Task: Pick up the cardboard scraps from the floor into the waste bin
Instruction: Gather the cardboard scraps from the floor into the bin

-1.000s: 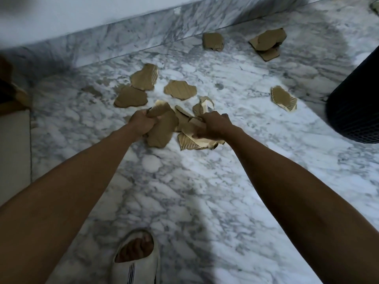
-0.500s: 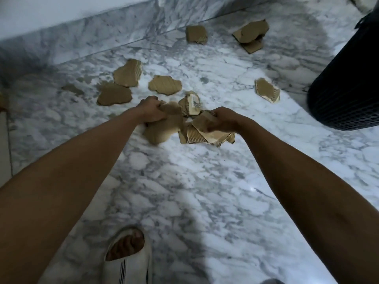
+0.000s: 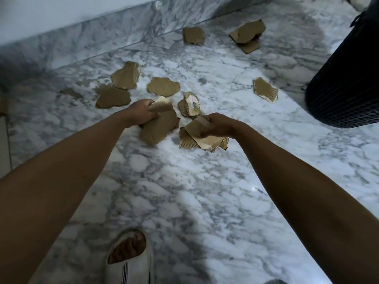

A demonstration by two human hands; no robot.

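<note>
My left hand (image 3: 141, 112) grips a large brown cardboard scrap (image 3: 158, 128) that hangs down from its fist. My right hand (image 3: 218, 125) holds a bunch of cardboard scraps (image 3: 202, 139), brown and pale, just above the marble floor (image 3: 184, 191). A small crumpled scrap (image 3: 189, 104) lies between and beyond my hands. Several more scraps lie further off: a pair at the left (image 3: 118, 89), one in the middle (image 3: 163, 87), one at the right (image 3: 265, 92), others by the wall (image 3: 193, 35) (image 3: 248, 35). The black mesh waste bin (image 3: 346, 83) stands at the right edge.
A marble skirting and white wall (image 3: 82, 37) run along the far side. My foot in a white slipper (image 3: 130, 261) stands at the bottom of the view. Something brown shows at the far left edge (image 3: 3, 107).
Both hands have lifted and drifted right with their scraps. The view has shifted toward the bin, which now fills more of the right edge.
</note>
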